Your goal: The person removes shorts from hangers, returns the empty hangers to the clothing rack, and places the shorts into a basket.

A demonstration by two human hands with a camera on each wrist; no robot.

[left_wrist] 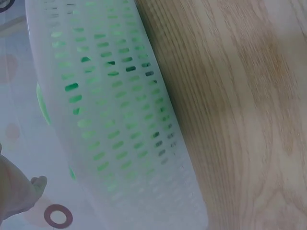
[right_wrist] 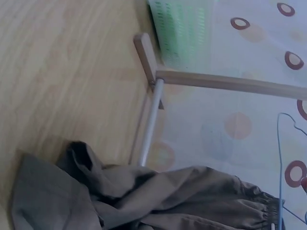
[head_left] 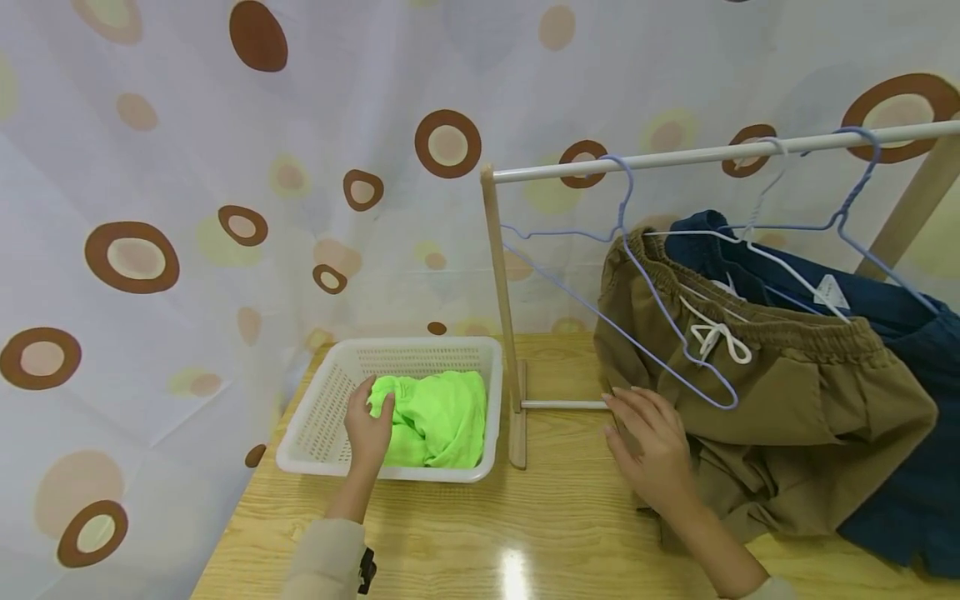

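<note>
In the head view a bright green garment (head_left: 442,417) lies bunched inside a white perforated basket (head_left: 300,454). My left hand (head_left: 369,429) reaches over the basket's near side, thumb and fingers spread apart at the garment's left edge. The left wrist view shows part of this hand (left_wrist: 21,189) outside the basket wall (left_wrist: 120,139), with green showing through the holes. My right hand (head_left: 652,450), fingers loosely extended, is in front of brown drawstring trousers (head_left: 780,392) hanging on a white hanger (head_left: 795,271). An unused blue hanger (head_left: 660,292) hangs beside them.
A clothes rack with a white top rail (head_left: 690,158) and wooden post (head_left: 501,283) stands on the wooden table (head_left: 450,533). Dark blue trousers (head_left: 915,500) hang behind the brown pair on another blue hanger (head_left: 862,217). A spotted curtain (head_left: 285,108) covers the background.
</note>
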